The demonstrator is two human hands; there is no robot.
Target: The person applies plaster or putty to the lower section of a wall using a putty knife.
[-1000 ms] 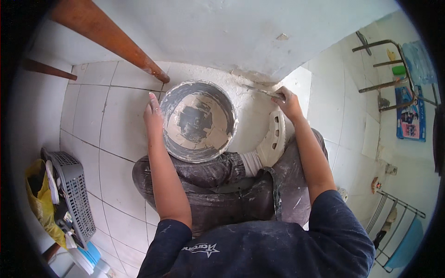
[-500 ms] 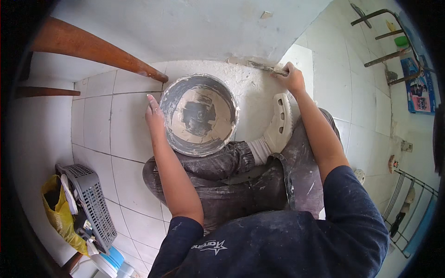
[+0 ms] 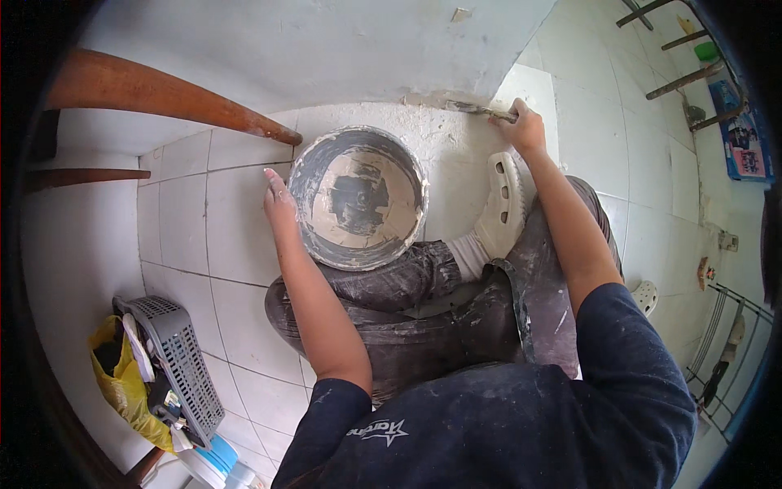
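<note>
My right hand (image 3: 528, 130) is closed around the handle of a putty knife (image 3: 482, 111). The plaster-smeared blade points left and lies low along the foot of the wall, at the seam with the floor. A round grey tub (image 3: 300, 196), coated inside with beige wet plaster (image 3: 399, 204), stands on the floor in front of my folded leg. At its left side, my left hand (image 3: 281, 202) rests against the outer wall with fingers stretched out. Some of those fingers are hidden. White smears show on its fingertips.
A brown wooden leg (image 3: 187, 94) slants down left of the tub. Lower left stand a grey basket (image 3: 183, 359) and a yellow bag (image 3: 126, 391). My foot wears a cream clog (image 3: 501, 208). Metal chair legs (image 3: 692, 77) and a wire rack (image 3: 733, 350) line the right.
The whole view has shifted slightly. My right hand and the putty knife have moved a little right along the wall's foot; the left hand stays beside the tub.
</note>
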